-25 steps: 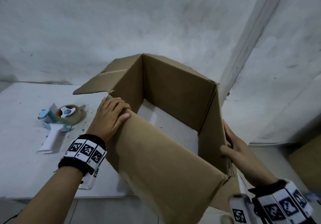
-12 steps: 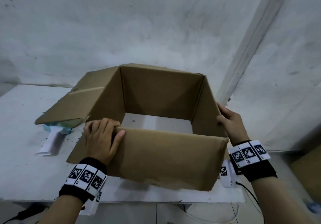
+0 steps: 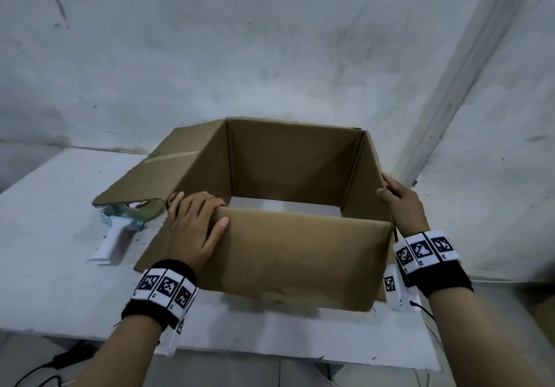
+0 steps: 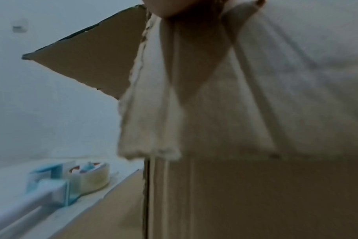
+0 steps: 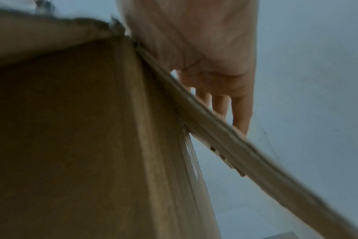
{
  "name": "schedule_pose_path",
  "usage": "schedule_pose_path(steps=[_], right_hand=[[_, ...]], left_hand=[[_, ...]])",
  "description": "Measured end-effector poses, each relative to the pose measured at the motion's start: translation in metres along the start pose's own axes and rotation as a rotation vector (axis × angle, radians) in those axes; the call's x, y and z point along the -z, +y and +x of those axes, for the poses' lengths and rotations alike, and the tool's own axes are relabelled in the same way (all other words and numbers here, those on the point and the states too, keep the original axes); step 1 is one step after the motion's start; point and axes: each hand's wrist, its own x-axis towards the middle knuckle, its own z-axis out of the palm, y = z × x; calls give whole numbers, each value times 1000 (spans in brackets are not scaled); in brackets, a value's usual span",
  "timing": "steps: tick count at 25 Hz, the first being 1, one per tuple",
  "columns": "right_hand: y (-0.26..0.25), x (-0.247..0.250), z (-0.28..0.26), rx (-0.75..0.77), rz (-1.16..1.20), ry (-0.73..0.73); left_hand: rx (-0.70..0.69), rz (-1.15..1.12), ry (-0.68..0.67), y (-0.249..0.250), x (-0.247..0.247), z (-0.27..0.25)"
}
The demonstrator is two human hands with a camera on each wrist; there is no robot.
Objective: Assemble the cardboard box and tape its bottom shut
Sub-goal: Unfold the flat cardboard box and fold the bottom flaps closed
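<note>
We have squared cardboard box (image 3: 295, 254) onto table (image 3: 45, 260); left hand (image 3: 195, 227) grasps near-left corner, right hand (image 3: 402, 206) grasps right wall; bottom untaped.

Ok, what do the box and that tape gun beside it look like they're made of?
Box: brown corrugated cardboard, matte; the left wrist view shows a frayed, layered cut edge. Tape gun: seemingly smooth plastic, white handle with a light-blue frame, carrying a glossy, translucent tape roll, probably plastic film.
</note>
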Motion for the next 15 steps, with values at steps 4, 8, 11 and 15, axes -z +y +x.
schedule_pose_path(steps=[4, 8, 11, 15], right_hand=[[21, 8, -28, -124, 2, -97], [45, 5, -44, -325, 23, -125], [57, 0, -54, -489, 95, -19], [60, 2, -67, -517, 428, 414]], left_hand=[[228, -68, 63, -2, 1, -5], [260, -133, 14, -4, 7, 2], [288, -161, 13, -1, 10, -2], [271, -131, -52, -1, 16, -7]])
